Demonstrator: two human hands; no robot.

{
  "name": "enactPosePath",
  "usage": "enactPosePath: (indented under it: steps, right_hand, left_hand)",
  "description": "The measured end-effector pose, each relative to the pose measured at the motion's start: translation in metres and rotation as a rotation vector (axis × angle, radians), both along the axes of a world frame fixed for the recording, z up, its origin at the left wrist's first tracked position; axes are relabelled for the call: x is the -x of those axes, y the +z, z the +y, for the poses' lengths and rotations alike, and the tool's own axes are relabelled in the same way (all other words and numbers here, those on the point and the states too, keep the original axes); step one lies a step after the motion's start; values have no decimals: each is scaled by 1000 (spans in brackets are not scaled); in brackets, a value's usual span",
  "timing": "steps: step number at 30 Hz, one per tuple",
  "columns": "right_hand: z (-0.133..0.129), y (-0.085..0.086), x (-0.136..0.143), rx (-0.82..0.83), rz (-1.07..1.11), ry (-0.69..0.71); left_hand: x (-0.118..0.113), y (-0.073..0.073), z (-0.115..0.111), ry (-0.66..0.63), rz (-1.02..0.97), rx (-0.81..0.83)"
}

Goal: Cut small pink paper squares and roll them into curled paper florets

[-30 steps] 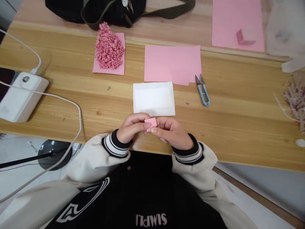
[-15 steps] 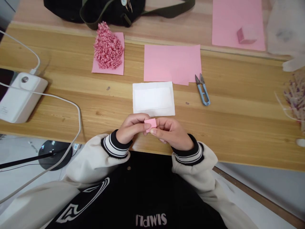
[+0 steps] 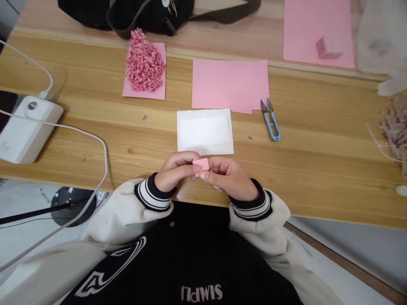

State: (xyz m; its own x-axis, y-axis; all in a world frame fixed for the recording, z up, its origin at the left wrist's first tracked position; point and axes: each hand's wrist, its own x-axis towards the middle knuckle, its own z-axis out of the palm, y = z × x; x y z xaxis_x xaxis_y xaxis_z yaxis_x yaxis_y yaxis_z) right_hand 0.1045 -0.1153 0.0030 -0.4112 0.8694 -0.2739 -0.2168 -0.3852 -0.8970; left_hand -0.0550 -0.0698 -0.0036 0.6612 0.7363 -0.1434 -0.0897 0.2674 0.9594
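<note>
A small pink paper piece [image 3: 201, 162] is pinched between both hands near the table's front edge. My left hand [image 3: 177, 169] grips it from the left, thumb on top. From the right, my right hand [image 3: 229, 175] holds its lower right corner between thumb and fingers. Just beyond the hands lies a white rectangular packet [image 3: 205, 131] with serrated edges. Behind that is a larger pink sheet [image 3: 229, 82] with a notched lower edge. Blue thread snips [image 3: 271, 120] lie beside the sheet's right corner, blades pointing away from me.
A pink stamen bundle [image 3: 144, 65] sits on pink paper at the back left. A white power bank [image 3: 28, 131] and cable are at left, a black bag [image 3: 146, 15] behind. Another pink sheet [image 3: 302, 29] carries a small block [image 3: 329, 47]; dried stems [image 3: 394, 127] lie far right.
</note>
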Motion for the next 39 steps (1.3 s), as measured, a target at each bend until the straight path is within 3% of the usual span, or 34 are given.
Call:
enactPosePath:
  steps: [21,39]
  right_hand:
    - [0,1,0,-5,-11,4]
    - [0,-3,1,68,89,-75]
  left_hand:
    - [0,2,-1,-26,-17,13]
    - [-1,0,0,57,-8,9]
